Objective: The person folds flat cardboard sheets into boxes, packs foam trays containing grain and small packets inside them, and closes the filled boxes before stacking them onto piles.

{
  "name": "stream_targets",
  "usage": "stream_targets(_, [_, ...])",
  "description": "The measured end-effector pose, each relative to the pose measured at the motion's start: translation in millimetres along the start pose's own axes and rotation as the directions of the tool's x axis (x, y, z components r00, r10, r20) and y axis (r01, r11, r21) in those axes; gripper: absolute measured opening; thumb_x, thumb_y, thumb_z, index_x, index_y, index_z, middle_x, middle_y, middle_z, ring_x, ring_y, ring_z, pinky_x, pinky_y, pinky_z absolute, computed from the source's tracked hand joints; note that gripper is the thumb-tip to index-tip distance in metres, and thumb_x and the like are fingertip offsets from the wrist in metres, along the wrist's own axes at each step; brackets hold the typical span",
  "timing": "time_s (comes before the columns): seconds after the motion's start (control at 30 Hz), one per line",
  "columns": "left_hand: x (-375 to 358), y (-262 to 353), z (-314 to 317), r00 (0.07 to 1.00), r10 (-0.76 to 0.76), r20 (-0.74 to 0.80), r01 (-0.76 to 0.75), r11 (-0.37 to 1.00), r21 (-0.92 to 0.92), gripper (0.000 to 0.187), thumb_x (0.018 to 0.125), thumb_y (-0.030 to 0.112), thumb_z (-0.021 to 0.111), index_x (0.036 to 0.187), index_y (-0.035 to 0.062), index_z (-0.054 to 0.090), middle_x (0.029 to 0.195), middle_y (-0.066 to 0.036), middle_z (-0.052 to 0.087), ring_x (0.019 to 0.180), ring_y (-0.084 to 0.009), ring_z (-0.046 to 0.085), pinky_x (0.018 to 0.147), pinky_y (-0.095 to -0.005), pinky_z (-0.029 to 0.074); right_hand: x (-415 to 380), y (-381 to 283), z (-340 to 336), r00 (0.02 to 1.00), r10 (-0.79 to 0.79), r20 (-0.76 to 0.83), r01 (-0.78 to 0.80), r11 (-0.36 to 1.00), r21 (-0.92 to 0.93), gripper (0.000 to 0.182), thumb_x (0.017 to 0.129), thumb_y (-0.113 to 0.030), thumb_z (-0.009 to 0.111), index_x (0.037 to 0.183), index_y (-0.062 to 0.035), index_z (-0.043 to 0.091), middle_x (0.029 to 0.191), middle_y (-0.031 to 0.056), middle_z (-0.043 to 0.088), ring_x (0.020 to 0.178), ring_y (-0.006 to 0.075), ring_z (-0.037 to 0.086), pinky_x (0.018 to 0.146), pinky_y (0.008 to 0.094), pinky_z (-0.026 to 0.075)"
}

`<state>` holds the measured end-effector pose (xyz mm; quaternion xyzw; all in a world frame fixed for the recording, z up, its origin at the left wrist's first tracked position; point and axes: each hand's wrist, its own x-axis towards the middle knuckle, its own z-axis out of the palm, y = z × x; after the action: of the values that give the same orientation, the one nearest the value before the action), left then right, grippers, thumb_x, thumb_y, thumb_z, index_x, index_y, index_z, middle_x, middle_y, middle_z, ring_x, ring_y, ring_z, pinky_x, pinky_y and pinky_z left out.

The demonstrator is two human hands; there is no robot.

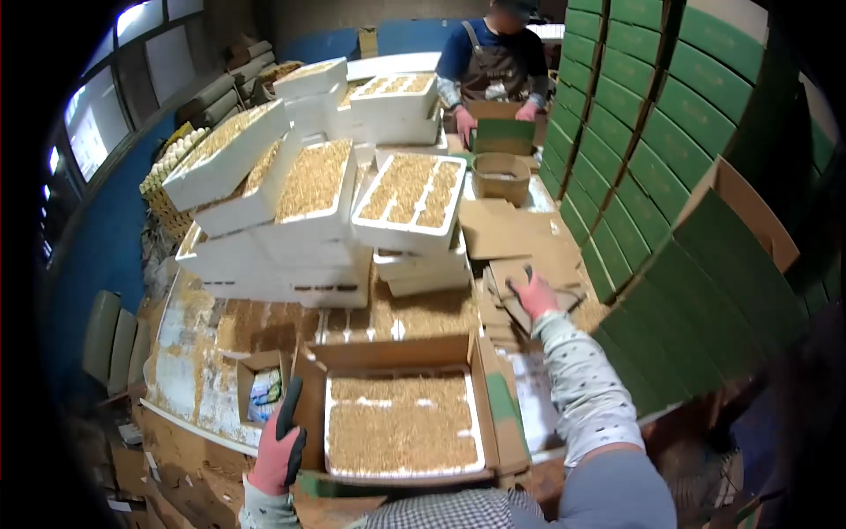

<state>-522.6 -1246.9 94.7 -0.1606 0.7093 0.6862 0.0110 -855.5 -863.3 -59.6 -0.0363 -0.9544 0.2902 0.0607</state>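
Directly before me stands an open cardboard box (388, 351) holding a white foam tray (330, 432) filled with straw-coloured, chaff-like material. My left hand (280, 445), in a pink glove with dark fingers, is at the box's left wall with a finger stretched upward and the thumb apart. Farther out, my right hand (535, 295), gloved the same way, reaches over a pile of cardboard pieces (507, 317). Its thumb and forefinger are apart; the contact beneath them is hard to make out. A small carton (253, 366) with bright packets inside sits left of the box.
Stacked white foam trays (273, 256) with similar filling rise behind the box. Green cartons (617, 176) form a tall wall at right, with a leaning green carton stack (705, 282) nearer. Across the table a person (493, 66) handles a green box (502, 135) beside a round tub (500, 181).
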Motion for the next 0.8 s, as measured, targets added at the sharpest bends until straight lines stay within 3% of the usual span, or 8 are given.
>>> stream_targets(0.07, [4, 1, 5, 1.0, -0.005, -0.019, 0.004, 0.999, -0.046, 0.067, 0.076, -0.006, 0.04, 0.141, 0.0063, 0.03, 0.136, 0.0, 0.044, 0.051, -0.0014, 0.029, 0.043, -0.0175, 0.025, 11, -2, 16, 0.992, 0.117, -0.035, -0.123, 0.954, -0.274, 0.099, 0.069, -0.065, 0.059, 0.14, -0.0059, 0.025, 0.145, 0.0174, 0.024, 0.132, 0.0374, 0.023, 0.106, 0.0556, 0.017])
stream_targets(0.2, [6, -13, -10, 0.981, 0.17, 0.093, -0.194, 0.874, 0.445, 0.065, 0.08, 0.001, 0.051, 0.14, 0.0006, 0.027, 0.143, -0.009, 0.035, 0.111, -0.0155, 0.049, 0.095, -0.0267, 0.037, 23, -23, 64, 0.983, 0.18, 0.035, -0.126, 0.801, -0.586, 0.109, 0.062, -0.066, 0.066, 0.142, -0.0087, 0.021, 0.141, 0.0182, 0.03, 0.128, 0.0348, 0.033, 0.099, 0.054, 0.032])
stream_targets(0.27, [-2, 16, 12, 0.995, 0.095, -0.032, -0.087, 0.978, 0.191, 0.057, 0.087, 0.016, 0.053, 0.137, -0.0025, 0.033, 0.142, -0.012, 0.035, 0.135, -0.0187, 0.023, 0.111, -0.0313, 0.013, 27, -14, 84, 0.984, 0.065, 0.168, 0.077, 0.693, -0.717, 0.106, 0.061, -0.062, 0.069, 0.142, -0.0092, 0.024, 0.132, 0.0153, 0.042, 0.118, 0.0311, 0.045, 0.087, 0.0467, 0.044])
stream_targets(0.37, [-28, -59, -69, 0.953, 0.171, -0.249, -0.137, 0.98, 0.147, 0.05, 0.091, 0.018, 0.052, 0.134, -0.0019, 0.037, 0.134, -0.01, 0.043, 0.124, -0.0178, 0.039, 0.104, -0.0312, 0.028, 16, 1, 69, 0.876, -0.384, 0.292, 0.483, 0.698, -0.529, 0.079, 0.073, -0.034, 0.07, 0.137, -0.0058, 0.033, 0.096, 0.0172, 0.062, 0.086, 0.0288, 0.062, 0.073, 0.0397, 0.05])
stream_targets(0.47, [3, -10, -103, 0.804, 0.281, -0.523, -0.072, 0.92, 0.385, 0.043, 0.086, 0.018, 0.059, 0.125, 0.0032, 0.048, 0.118, -0.008, 0.055, 0.109, -0.0176, 0.05, 0.094, -0.0306, 0.039, -41, -27, -21, 0.876, -0.457, 0.15, 0.474, 0.764, -0.438, 0.077, 0.07, -0.009, 0.066, 0.138, -0.0046, 0.031, 0.099, 0.0203, 0.062, 0.081, 0.0346, 0.061, 0.073, 0.0389, 0.049])
stream_targets(0.57, [49, -82, -155, 0.882, 0.415, -0.221, 0.014, 0.446, 0.895, 0.049, 0.073, 0.028, 0.068, 0.115, 0.0059, 0.054, 0.119, -0.013, 0.053, 0.107, -0.0314, 0.051, 0.094, -0.0389, 0.04, -82, -28, -94, 0.887, -0.434, -0.161, 0.426, 0.901, -0.08, 0.063, 0.073, 0.0, 0.057, 0.133, -0.0026, 0.039, 0.122, 0.0209, 0.05, 0.111, 0.035, 0.05, 0.094, 0.0353, 0.041])
stream_targets(0.7, [136, -234, -228, 0.949, 0.296, 0.105, -0.095, -0.048, 0.994, 0.054, 0.069, 0.012, 0.056, 0.122, 0.0037, 0.05, 0.129, -0.015, 0.049, 0.12, -0.0339, 0.043, 0.102, -0.0416, 0.034, -161, -51, -159, 0.945, -0.233, -0.23, 0.234, 0.972, -0.026, 0.049, 0.077, -0.009, 0.057, 0.124, 0.0, 0.046, 0.126, 0.0217, 0.045, 0.119, 0.0341, 0.042, 0.101, 0.0402, 0.034])
stream_targets(0.8, [192, -226, -220, 0.957, 0.284, 0.062, -0.073, 0.029, 0.997, 0.05, 0.069, 0.012, 0.059, 0.118, 0.0044, 0.052, 0.121, -0.013, 0.05, 0.113, -0.0323, 0.046, 0.097, -0.0407, 0.036, -212, -35, -172, 0.882, -0.284, -0.376, 0.254, 0.958, -0.13, 0.055, 0.072, -0.025, 0.068, 0.115, 0.0015, 0.046, 0.118, 0.0248, 0.046, 0.112, 0.0388, 0.043, 0.098, 0.0411, 0.036])
